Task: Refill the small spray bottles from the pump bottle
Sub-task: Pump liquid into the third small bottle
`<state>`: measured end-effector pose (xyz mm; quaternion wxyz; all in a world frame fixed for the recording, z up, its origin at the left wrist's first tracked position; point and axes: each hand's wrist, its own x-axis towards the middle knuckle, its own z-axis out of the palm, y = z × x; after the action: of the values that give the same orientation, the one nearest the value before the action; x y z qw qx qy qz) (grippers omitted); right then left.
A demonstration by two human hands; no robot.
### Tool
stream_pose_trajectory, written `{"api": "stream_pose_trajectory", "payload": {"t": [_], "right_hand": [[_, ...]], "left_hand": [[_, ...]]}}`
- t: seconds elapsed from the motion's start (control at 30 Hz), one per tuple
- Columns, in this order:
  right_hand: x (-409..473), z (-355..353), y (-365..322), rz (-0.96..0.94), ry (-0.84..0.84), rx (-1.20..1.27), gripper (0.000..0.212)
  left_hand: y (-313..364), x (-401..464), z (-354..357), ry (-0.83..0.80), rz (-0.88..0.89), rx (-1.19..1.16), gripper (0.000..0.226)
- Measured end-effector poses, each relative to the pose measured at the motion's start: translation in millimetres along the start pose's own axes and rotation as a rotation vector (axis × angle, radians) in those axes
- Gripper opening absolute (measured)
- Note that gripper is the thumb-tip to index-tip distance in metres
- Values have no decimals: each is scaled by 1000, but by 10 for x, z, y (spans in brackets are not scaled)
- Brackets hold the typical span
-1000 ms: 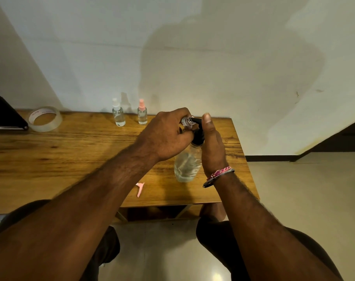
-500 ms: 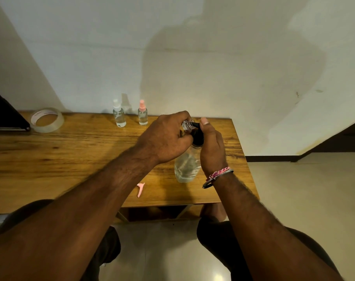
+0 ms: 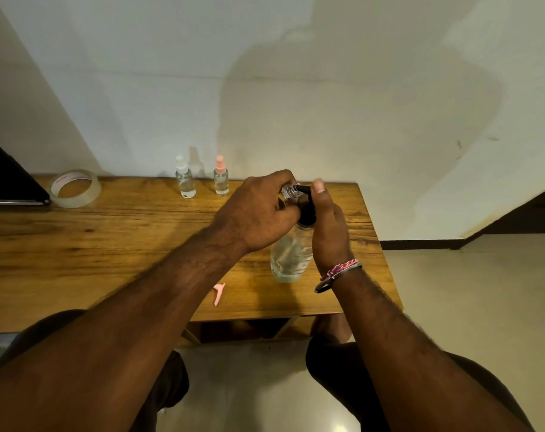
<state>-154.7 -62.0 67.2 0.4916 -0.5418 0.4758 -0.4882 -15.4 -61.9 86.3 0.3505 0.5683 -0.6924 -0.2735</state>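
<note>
The clear plastic pump bottle with the black pump head point(image 3: 291, 255) stands upright near the right front of the wooden table point(image 3: 78, 244), part full of clear liquid. Your right hand point(image 3: 328, 232) is wrapped around its neck and pump, thumb raised beside the black spout. Your left hand point(image 3: 255, 210) is closed on a small uncapped clear spray bottle point(image 3: 289, 191), its threaded mouth held right at that spout. Both look light but smooth, so I judge them slippery when wet; grip the big one at the neck and the small one round its body, steady. Two small capped spray bottles, white-topped point(image 3: 185, 179) and pink-topped point(image 3: 221, 177), wait by the pale wall point(image 3: 296, 73), well apart from you. A pink spray top point(image 3: 218, 293) lies near the front edge.
</note>
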Motion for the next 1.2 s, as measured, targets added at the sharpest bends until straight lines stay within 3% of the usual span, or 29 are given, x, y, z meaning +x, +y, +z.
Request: {"api": "stream_pose_trajectory", "payload": {"t": [0.27,0.4,0.63,0.7,1.2], "right_hand": [[-44,-22,-95,46,-31,41,53],[-26,-14,-68,53,-64,83,41],[-7,17,-60,65,-8,91,51],[1,13,-59,77,5,80,45],[17,-17,-52,66,-6,94,39]], "left_hand": [[16,-3,-8,-6,-7,-1,18],[2,1,-4,0,0,-11,16],[-26,13,13,0,8,0,15],[-35,15,16,4,7,8,15],[-24,-3,12,-10,-11,25,27]]}}
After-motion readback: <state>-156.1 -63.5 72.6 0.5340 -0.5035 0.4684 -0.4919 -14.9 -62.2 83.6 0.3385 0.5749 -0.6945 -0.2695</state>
